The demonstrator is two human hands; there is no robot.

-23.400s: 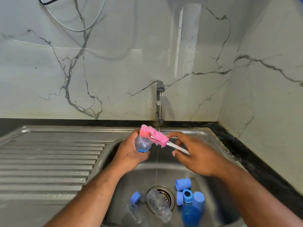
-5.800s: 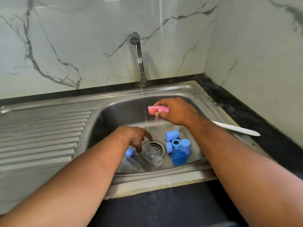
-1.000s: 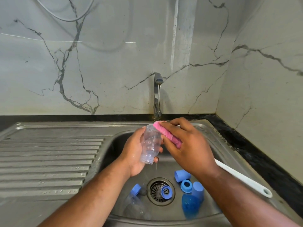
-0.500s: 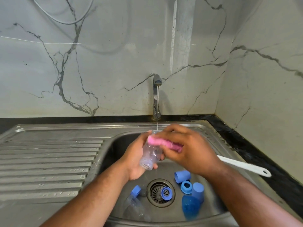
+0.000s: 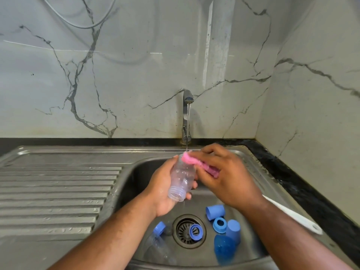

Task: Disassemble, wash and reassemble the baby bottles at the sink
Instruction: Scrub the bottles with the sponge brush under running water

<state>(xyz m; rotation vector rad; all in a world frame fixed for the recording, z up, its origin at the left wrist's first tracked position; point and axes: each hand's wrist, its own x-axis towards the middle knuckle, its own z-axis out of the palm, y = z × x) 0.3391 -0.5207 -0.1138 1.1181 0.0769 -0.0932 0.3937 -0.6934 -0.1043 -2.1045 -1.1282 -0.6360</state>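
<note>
Left hand (image 5: 164, 185): fingers curled round a clear bottle (image 5: 182, 179). The thumb lies along its upper end and fingertips show below its neck. The bottle is held above the sink (image 5: 251, 166), tilted, with its open threaded neck pointing down and toward the camera.

Right hand (image 5: 224, 176): fingers closed over a pink sponge (image 5: 189, 159), pressing its tip against the bottle's upper end. A white handle (image 5: 292, 215) shows beyond the right forearm, over the sink's right rim. Whether it rests on the rim cannot be told.

The tap (image 5: 187, 98) is running. A thin stream (image 5: 187, 129) lands where the sponge meets the bottle.

Basin floor:
- One blue ring (image 5: 195, 231) lies on the drain (image 5: 182, 230).
- Right of the drain are a cap on its side (image 5: 215, 211), a second ring (image 5: 220, 225), an upright cap (image 5: 233, 230) and a blue-tinted piece (image 5: 224, 250), all close together.
- Left of the drain a second clear bottle (image 5: 157, 246) lies on its side with a blue collar (image 5: 159, 228) fitted.

The ribbed drainboard (image 5: 58, 191) is on the left. A veined marble wall (image 5: 116, 75) stands behind, and a black counter (image 5: 311, 191) runs along the right.
</note>
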